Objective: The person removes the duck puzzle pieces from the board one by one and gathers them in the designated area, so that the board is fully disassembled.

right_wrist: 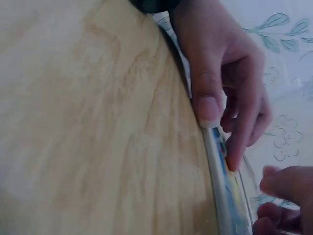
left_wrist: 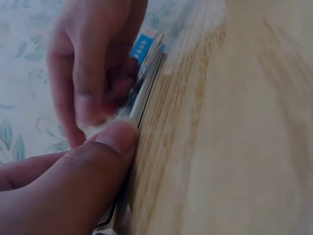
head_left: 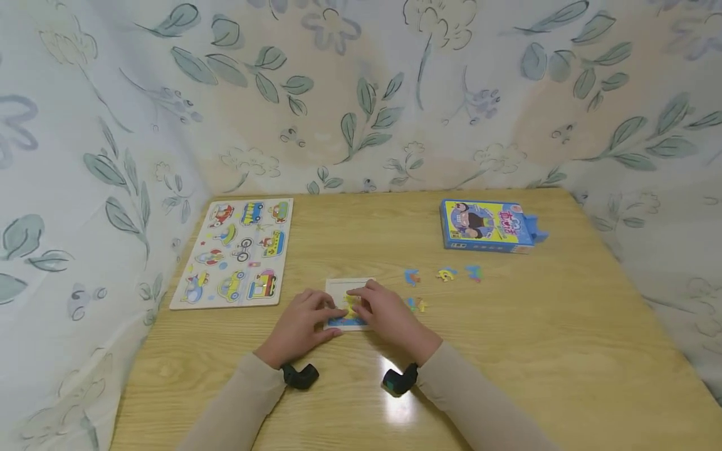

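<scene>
A small jigsaw board (head_left: 338,288) with a pale frame lies on the table, its lower part filled with a blue and yellow picture (head_left: 352,322). My left hand (head_left: 298,322) holds the board's left side, thumb along the near edge, index finger reaching onto the picture. In the right wrist view the left thumb (right_wrist: 208,110) presses that edge. From the right, my right hand (head_left: 392,315) reaches over the board, fingers bent down close to the yellow part; its fingertips (right_wrist: 270,178) stand apart. Its palm hides the board's right side.
Several loose jigsaw pieces, one a yellow piece (head_left: 446,274), lie right of the board. Behind them is a blue box (head_left: 485,227) with its end flap out. A larger vehicle puzzle board (head_left: 231,254) lies at the left. Patterned cloth (head_left: 361,94) hangs behind the table.
</scene>
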